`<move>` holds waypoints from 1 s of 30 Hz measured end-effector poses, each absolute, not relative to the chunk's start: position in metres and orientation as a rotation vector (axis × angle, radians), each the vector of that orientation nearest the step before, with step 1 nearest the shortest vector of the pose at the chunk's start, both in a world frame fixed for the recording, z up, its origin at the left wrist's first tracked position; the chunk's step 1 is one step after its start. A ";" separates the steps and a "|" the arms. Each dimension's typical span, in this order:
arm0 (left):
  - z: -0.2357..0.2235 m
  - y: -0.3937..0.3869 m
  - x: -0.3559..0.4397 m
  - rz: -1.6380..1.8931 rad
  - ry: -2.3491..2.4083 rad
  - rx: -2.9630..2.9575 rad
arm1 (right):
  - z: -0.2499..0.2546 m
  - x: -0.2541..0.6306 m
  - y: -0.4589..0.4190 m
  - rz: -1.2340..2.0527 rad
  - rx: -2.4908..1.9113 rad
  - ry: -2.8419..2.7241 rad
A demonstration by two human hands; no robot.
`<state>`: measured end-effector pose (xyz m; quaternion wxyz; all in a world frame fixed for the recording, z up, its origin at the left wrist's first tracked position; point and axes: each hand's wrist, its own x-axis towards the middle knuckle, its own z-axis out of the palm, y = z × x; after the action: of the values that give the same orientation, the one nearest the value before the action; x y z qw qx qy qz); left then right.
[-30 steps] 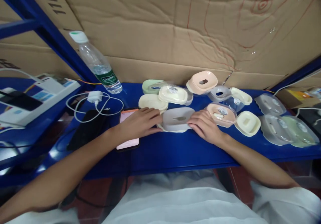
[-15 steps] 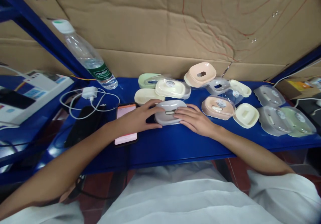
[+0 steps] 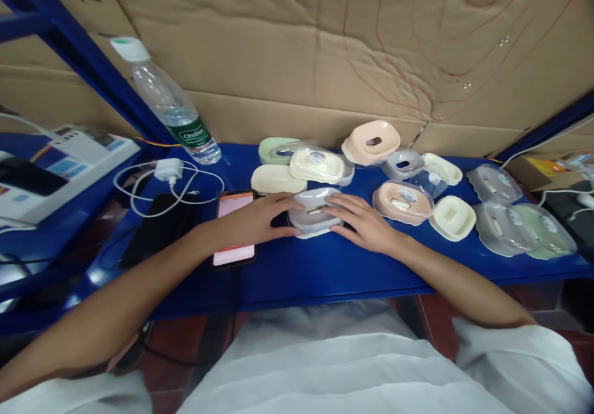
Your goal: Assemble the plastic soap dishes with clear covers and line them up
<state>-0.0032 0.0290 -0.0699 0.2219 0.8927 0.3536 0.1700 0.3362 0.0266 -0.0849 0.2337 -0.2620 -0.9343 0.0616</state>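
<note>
A grey plastic soap dish [image 3: 314,213] with a clear lid sits on a cream tray on the blue shelf [image 3: 325,265]. My left hand [image 3: 257,219] grips its left end, thumb and fingers curled around the rim. My right hand [image 3: 364,221] lies over its right end with fingers pressed on the lid. Behind it lie a cream dish [image 3: 277,179], a lidded cream dish [image 3: 317,165] and a green one [image 3: 273,149]. A peach dish with a clear lid [image 3: 403,202] lies just right of my right hand.
A phone with a pink screen [image 3: 233,228] lies left of my left hand, beside a dark phone [image 3: 155,228] and a white charger with cable [image 3: 167,169]. A water bottle [image 3: 171,106] leans on the cardboard wall. More dishes and clear lids [image 3: 524,222] spread right.
The grey dish shifted left from beside the peach dish. My right hand slid over its lid and my left hand closed around its left end.
</note>
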 end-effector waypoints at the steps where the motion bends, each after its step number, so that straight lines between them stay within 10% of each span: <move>1: -0.071 0.029 -0.004 0.469 0.973 2.464 | -0.085 0.337 0.027 0.200 -0.716 -2.577; 30: -0.041 0.145 -0.031 0.732 1.411 2.556 | -0.090 0.336 0.025 0.118 -0.681 -2.629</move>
<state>-0.0307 0.1455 -0.0414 0.0658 0.8473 0.4677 0.2428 0.3361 0.0254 -0.0904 0.2101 -0.2451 -0.9455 0.0425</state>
